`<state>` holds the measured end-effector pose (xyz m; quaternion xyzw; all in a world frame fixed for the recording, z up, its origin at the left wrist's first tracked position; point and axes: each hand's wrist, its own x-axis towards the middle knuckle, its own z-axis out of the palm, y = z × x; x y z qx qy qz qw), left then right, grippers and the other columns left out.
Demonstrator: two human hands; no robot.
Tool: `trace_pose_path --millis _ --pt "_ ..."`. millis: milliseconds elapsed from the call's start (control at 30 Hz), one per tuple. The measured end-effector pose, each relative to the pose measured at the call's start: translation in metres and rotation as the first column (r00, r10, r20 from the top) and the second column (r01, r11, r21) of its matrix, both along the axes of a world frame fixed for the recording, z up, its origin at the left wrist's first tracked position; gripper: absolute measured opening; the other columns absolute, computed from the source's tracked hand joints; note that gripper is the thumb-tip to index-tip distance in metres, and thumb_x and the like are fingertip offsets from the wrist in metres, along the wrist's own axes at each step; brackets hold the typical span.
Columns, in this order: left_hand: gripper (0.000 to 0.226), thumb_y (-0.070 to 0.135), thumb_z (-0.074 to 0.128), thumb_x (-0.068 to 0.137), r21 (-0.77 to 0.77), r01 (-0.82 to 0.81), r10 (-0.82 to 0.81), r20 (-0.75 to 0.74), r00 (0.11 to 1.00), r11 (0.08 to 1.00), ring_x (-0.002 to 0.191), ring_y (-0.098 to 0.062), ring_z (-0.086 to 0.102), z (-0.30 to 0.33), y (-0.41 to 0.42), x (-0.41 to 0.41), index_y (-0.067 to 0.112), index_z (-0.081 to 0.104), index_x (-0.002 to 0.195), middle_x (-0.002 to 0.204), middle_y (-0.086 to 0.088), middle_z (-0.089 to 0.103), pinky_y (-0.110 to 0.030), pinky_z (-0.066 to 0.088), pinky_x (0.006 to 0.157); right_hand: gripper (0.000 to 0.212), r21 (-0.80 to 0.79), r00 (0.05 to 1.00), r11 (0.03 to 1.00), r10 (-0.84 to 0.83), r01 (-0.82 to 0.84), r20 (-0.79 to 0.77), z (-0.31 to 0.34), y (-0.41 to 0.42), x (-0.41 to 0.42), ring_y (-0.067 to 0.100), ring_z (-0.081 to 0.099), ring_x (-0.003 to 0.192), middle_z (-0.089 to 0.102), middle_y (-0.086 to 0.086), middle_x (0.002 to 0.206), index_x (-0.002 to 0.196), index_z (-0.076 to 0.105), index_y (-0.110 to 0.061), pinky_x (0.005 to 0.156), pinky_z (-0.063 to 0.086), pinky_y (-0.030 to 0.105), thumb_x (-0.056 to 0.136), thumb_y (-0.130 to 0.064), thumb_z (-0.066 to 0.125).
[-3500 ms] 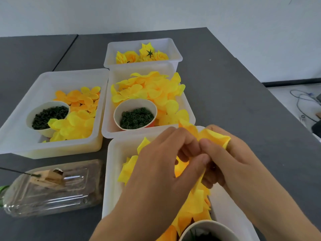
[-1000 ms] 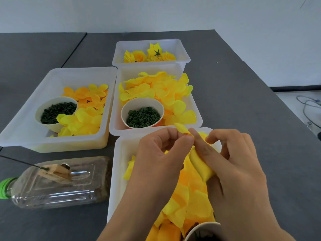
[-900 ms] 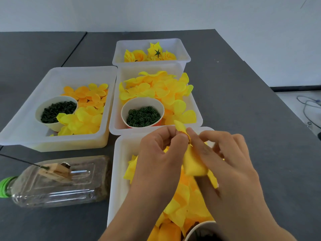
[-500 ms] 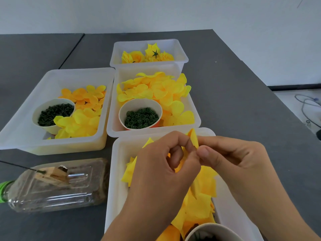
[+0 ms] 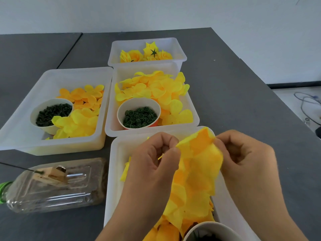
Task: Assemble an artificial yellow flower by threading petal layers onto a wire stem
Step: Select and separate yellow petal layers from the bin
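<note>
Over the near white tray (image 5: 116,171), my left hand (image 5: 152,164) and my right hand (image 5: 243,159) each pinch an edge of a yellow petal layer (image 5: 199,159) and stretch it between them. More yellow petals (image 5: 184,206) lie in the tray below. A thin wire stem (image 5: 15,166) sticks out to the left from a wooden clip (image 5: 50,173) on a clear plastic bottle (image 5: 55,185) lying on its side.
A left tray (image 5: 20,126) holds orange and yellow petals and a cup of dark green bits (image 5: 52,113). The middle tray (image 5: 194,108) holds yellow petals and a cup of green rings (image 5: 139,115). The far tray (image 5: 178,47) holds finished flowers. A paper cup (image 5: 212,230) stands nearest.
My hands have drawn apart, spreading the petal layer open between them. Half a second ago they pinched it close together.
</note>
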<state>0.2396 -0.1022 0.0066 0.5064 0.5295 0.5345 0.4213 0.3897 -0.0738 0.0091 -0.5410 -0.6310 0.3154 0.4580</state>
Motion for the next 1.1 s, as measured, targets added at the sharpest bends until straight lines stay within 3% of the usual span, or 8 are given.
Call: trace_pose_path --millis 133,300,467,600,733,833,967,1100 --pt "0.011 0.033 0.049 0.079 0.025 0.061 -0.058 -0.102 0.993 0.998 0.058 -0.008 0.042 -0.002 -0.002 0.006 0.027 0.053 0.07 0.062 0.01 0.048 -0.02 0.037 0.052 0.021 -0.366 0.954 0.881 0.269 -0.3 -0.133 0.004 0.002 -0.007 0.011 0.065 0.049 0.067 -0.005 0.059 0.073 0.064 -0.019 0.046 0.05 0.018 0.08 -0.038 0.057" --pt "0.02 0.037 0.046 0.073 0.036 0.021 -0.023 0.056 0.998 0.999 0.067 -0.024 0.049 -0.003 0.0 -0.002 0.019 0.055 0.07 0.069 -0.009 0.052 -0.041 0.045 0.06 0.04 -0.447 0.979 0.872 0.162 -0.2 -0.121 0.005 0.006 -0.003 0.017 0.064 0.047 0.065 0.003 0.054 0.063 0.061 -0.012 0.056 0.057 0.032 0.094 -0.031 0.044" --pt "0.03 0.034 0.047 0.074 0.032 -0.009 0.0 0.265 0.964 0.999 0.081 -0.011 0.068 -0.011 0.005 -0.015 0.034 0.076 0.081 0.086 0.0 0.074 -0.024 0.055 0.07 0.046 -0.269 0.959 0.957 0.031 -0.11 -0.282 0.008 0.005 0.008 0.023 0.068 0.053 0.065 0.005 0.053 0.051 0.065 -0.021 0.047 0.057 0.028 0.092 -0.026 0.046" --pt "0.038 0.022 0.039 0.084 -0.025 0.015 -0.007 0.288 0.958 1.0 0.082 -0.013 0.07 -0.008 0.005 -0.01 0.032 0.075 0.082 0.09 -0.002 0.075 -0.023 0.054 0.064 0.047 -0.129 0.983 0.99 0.027 -0.052 -0.184 0.005 -0.001 0.005 0.013 0.067 0.054 0.068 0.002 0.058 0.062 0.062 -0.007 0.051 0.056 0.024 0.085 -0.046 0.049" --pt "0.017 0.034 0.048 0.079 -0.049 0.009 -0.002 0.157 0.988 0.999 0.091 -0.017 0.07 -0.003 0.0 -0.006 0.033 0.064 0.071 0.085 0.001 0.073 -0.03 0.053 0.069 0.039 0.139 0.991 0.99 -0.051 0.034 0.123 0.006 -0.006 0.002 0.003 0.035 0.04 0.039 -0.011 0.046 0.051 0.031 -0.033 0.041 0.025 0.005 0.086 -0.044 0.045" --pt "0.029 0.055 0.048 0.062 -0.103 -0.002 0.007 0.048 0.999 0.995 0.093 -0.011 0.068 0.001 -0.004 0.002 0.041 0.062 0.082 0.09 0.015 0.072 -0.035 0.056 0.076 0.029 0.262 0.97 0.965 -0.041 -0.024 0.24 0.004 -0.008 -0.003 0.002 0.042 0.051 0.039 -0.014 0.049 0.06 0.039 -0.038 0.046 0.029 0.005 0.088 -0.038 0.045" --pt "0.05 0.069 0.054 0.066 -0.048 0.064 -0.071 -0.157 0.985 0.997 0.105 0.005 0.061 0.009 -0.012 0.008 0.047 0.055 0.11 0.11 0.028 0.066 -0.016 0.052 0.076 0.021 0.305 0.936 0.947 -0.011 -0.103 0.351 0.001 -0.012 -0.012 0.012 0.054 0.069 0.062 -0.011 0.074 0.077 0.067 -0.019 0.056 0.044 0.018 0.086 -0.034 0.054" --pt "0.04 0.07 0.054 0.078 -0.06 0.007 -0.021 -0.241 0.97 0.998 0.098 0.005 0.064 0.01 -0.01 0.003 0.041 0.062 0.104 0.1 0.027 0.069 -0.024 0.05 0.077 0.016 0.258 0.956 0.961 0.018 -0.097 0.293 0.001 -0.015 -0.017 0.011 0.058 0.074 0.064 -0.014 0.08 0.085 0.07 -0.023 0.058 0.046 0.02 0.087 -0.032 0.057"
